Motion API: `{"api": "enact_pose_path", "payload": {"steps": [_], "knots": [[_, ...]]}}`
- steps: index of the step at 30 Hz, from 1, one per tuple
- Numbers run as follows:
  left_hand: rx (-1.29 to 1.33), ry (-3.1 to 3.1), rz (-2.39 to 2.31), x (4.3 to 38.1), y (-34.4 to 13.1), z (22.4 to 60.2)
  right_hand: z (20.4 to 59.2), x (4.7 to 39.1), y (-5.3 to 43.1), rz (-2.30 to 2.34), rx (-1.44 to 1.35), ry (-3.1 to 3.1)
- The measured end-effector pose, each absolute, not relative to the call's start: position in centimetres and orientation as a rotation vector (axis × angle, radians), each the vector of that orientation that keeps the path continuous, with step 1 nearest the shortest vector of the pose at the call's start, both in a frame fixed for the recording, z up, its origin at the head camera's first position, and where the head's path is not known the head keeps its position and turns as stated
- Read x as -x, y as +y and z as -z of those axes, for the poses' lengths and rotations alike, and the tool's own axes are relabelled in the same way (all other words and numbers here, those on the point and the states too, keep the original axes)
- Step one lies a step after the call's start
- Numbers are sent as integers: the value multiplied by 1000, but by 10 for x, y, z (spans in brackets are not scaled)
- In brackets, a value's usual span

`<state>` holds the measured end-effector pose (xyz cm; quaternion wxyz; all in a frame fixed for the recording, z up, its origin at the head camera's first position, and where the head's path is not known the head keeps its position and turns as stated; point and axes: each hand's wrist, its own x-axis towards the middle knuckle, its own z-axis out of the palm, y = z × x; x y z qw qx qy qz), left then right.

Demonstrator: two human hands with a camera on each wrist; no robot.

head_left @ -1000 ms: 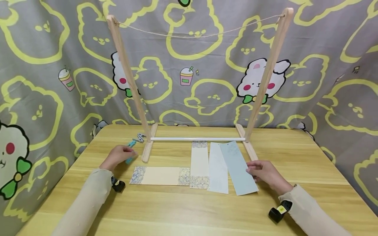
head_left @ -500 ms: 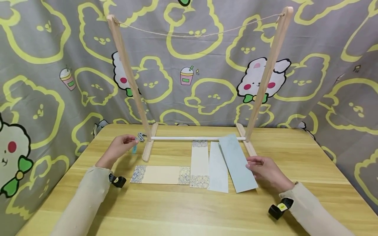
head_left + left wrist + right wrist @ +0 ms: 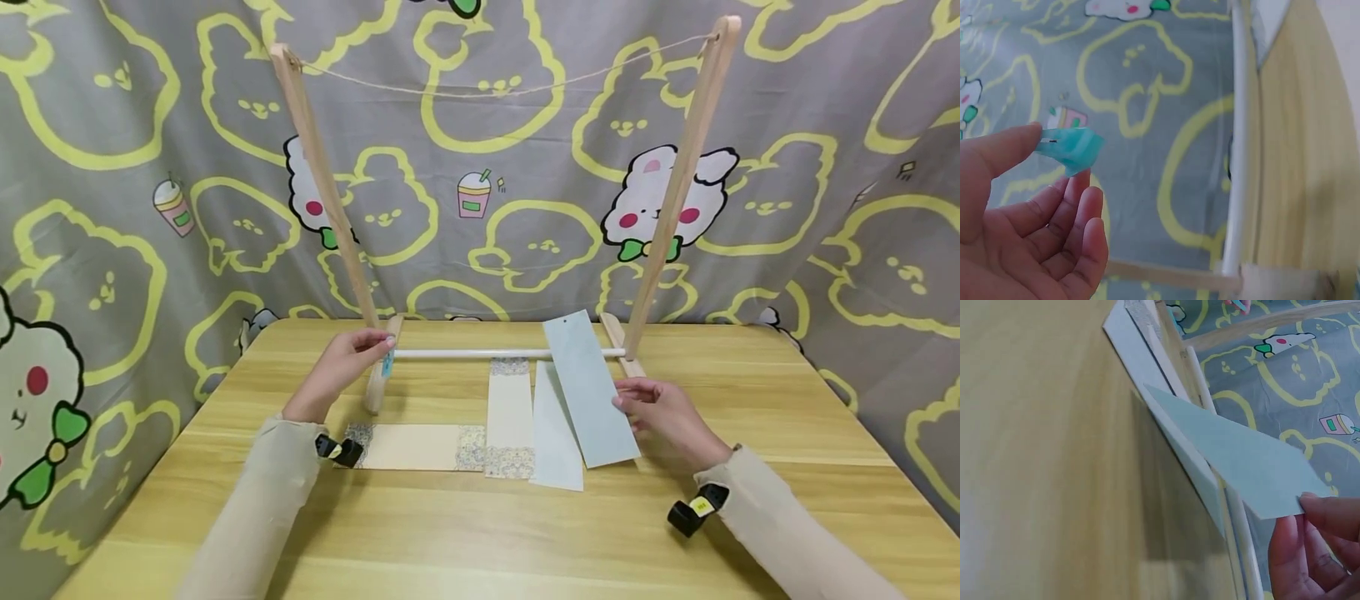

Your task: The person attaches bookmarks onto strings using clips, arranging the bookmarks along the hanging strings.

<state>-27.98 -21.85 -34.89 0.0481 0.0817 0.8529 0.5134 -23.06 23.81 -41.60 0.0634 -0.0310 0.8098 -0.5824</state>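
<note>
My left hand (image 3: pixel 339 371) pinches a teal clothespin (image 3: pixel 1079 150) between thumb and fingertips. It is raised in front of the left foot of a wooden stand (image 3: pixel 375 392). In the head view the clothespin (image 3: pixel 387 363) shows only in part below the fingers. With thumb and fingers, my right hand (image 3: pixel 669 418) holds the long edge of a pale blue paper strip (image 3: pixel 592 396), which has a small hole near its top end. The strip is tilted, lifted off the table (image 3: pixel 1054 456). Under it lies a whitish strip (image 3: pixel 557 442), partly covered.
A cream strip with patterned ends (image 3: pixel 510 412) lies upright beside the whitish one; a similar strip (image 3: pixel 416 447) lies crosswise at left. The stand has two tall posts, a white crossbar (image 3: pixel 472 353) low down, and a sagging string (image 3: pixel 465 95) between the post tops.
My left hand has picked up the teal clothespin and moved right and up. My right hand has raised the pale blue strip off the table. The grey clip is out of sight now.
</note>
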Motion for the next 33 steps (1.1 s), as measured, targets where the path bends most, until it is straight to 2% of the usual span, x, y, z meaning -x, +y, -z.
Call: {"api": "enact_pose_path", "payload": {"steps": [10,15,33], "knots": [[-450,2609,-1640,282,-179,343,403,241,230,1818,83,2446],[-456,2556,-1679,280,-163,337,398,248,222,1908,92,2443],[-694,2654,-1569,288,-119,291,368,257,210,2066,217,2523]]}}
